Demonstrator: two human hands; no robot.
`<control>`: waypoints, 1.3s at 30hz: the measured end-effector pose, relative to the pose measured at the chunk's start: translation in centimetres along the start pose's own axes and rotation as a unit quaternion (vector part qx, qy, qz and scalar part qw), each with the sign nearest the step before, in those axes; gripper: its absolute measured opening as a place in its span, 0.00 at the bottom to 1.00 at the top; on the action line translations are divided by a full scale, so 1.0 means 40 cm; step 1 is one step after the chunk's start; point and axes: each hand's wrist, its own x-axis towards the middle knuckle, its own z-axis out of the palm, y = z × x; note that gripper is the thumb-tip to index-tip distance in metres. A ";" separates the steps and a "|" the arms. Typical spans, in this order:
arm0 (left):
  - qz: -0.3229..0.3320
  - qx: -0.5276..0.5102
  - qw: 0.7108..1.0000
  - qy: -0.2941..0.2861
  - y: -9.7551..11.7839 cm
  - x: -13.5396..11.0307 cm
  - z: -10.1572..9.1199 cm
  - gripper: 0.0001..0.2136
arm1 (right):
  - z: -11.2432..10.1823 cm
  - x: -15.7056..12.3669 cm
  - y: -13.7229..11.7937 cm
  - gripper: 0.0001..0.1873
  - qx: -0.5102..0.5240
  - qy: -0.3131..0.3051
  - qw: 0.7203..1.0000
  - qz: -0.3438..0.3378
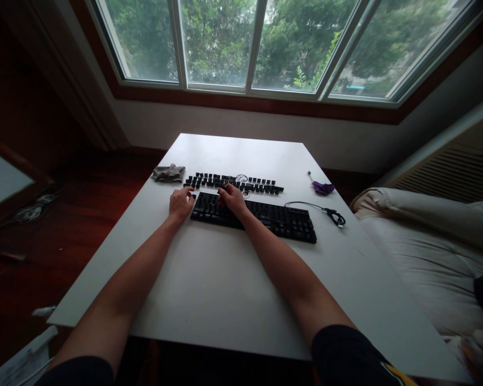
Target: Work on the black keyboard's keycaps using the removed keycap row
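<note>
A black keyboard lies slightly slanted on the white table, its left part showing few tall caps. My right hand is over the left part of the keyboard, fingers closed in a pinch; whatever they hold is too small to make out. Beside the keyboard's left end is my left hand, with thumb and forefinger bent but apart. A small dark piece shows by its fingertips; whether it touches them I cannot tell. Behind the keyboard, loose black keycaps lie in rows, partly hidden by my hands.
A grey cloth lies at the table's left edge. On the right are a purple cloth-like item, a small brush-like stick and a coiled black cable. A pale sofa stands to the right, and a window is ahead.
</note>
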 end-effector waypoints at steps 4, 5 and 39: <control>0.000 -0.010 1.000 -0.017 0.002 0.002 0.001 0.14 | 0.000 -0.001 -0.001 0.16 -0.003 -0.001 1.000 0.002; 0.000 -0.012 1.000 -0.023 0.001 0.003 0.003 0.15 | 0.000 -0.001 -0.001 0.16 -0.003 -0.002 1.000 0.003; 0.065 -0.053 0.993 -0.077 -0.032 0.014 0.037 0.24 | 0.000 -0.001 -0.003 0.16 -0.010 -0.006 1.000 0.000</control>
